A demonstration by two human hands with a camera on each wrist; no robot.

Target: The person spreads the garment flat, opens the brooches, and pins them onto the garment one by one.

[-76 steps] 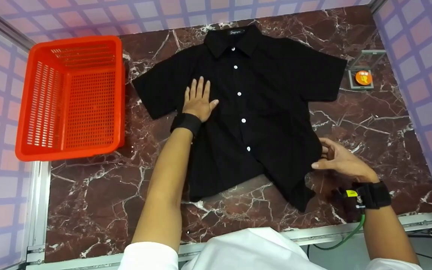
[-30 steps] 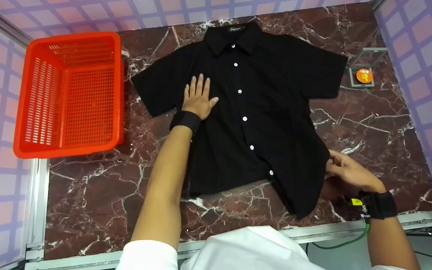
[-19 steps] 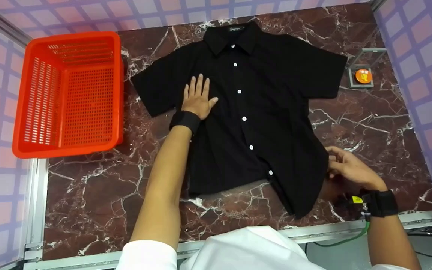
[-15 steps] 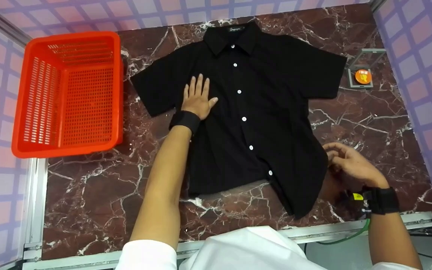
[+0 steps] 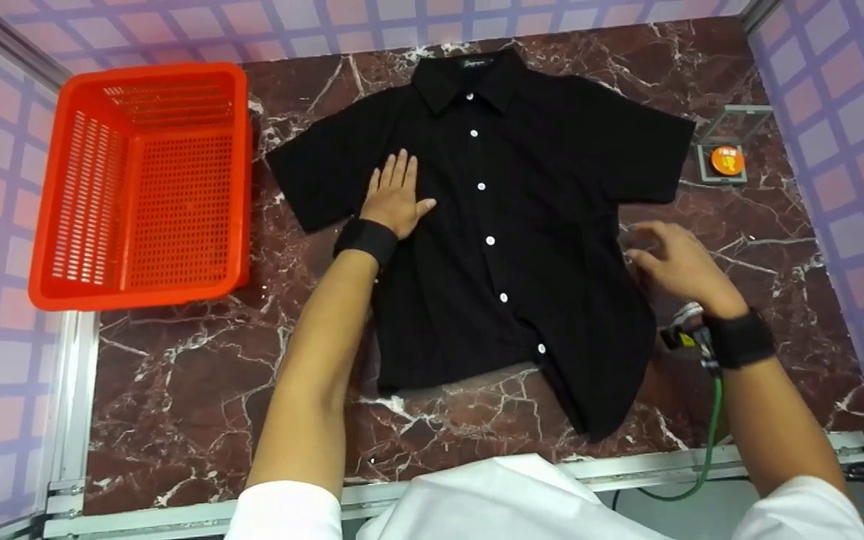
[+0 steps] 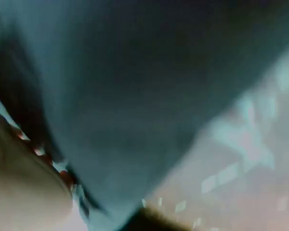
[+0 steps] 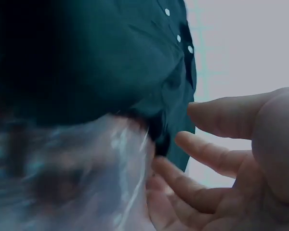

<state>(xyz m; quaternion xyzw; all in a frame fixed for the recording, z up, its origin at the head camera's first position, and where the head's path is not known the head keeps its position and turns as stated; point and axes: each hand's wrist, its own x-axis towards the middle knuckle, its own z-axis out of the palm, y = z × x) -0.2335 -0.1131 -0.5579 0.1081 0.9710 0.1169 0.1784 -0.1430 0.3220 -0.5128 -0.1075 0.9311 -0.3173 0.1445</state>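
Note:
A black short-sleeved shirt with white buttons lies front up on the marbled table. Its lower right side bulges outward, and the bottom hem is uneven. My left hand rests flat on the shirt's left chest with fingers spread. In the left wrist view, dark cloth fills much of the picture, blurred, with part of the hand at the left. My right hand is beside the shirt's right edge, below the sleeve. Its fingers are loosely bent, with nothing between them in the right wrist view.
A red plastic basket stands at the left of the marbled table. Near the right sleeve is a small grey case with its clear lid raised and an orange round item in it. A green cable hangs from the right wrist.
The right hand has left the shirt's lower right side and moved up along that edge toward the sleeve. Earlier the lower right side was pulled outward, showing another button. The left hand stays put.

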